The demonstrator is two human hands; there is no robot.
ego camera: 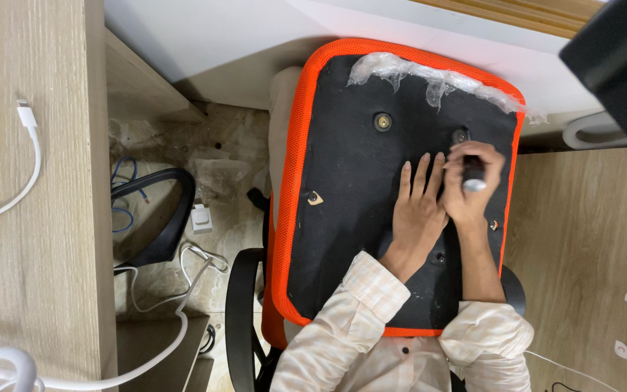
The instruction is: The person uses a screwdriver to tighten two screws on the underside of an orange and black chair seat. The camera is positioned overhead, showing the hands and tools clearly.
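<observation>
A chair seat (342,218) lies upside down in front of me, black underneath with an orange mesh rim and torn clear plastic along its far edge. My left hand (419,207) rests flat on the black underside, fingers spread. My right hand (473,181) is closed around a dark-handled tool (474,176) with a silver end, held upright beside a screw hole (460,136) near the far right corner. A second round fitting (382,121) sits further left. Both sleeves are pale checked fabric.
A wooden desk (30,239) on the left carries white cables (23,160). Below lie a black armrest (165,218), a white plug (201,218) and more cables on a stone floor. A wooden surface (589,247) is on the right, a black object (618,51) top right.
</observation>
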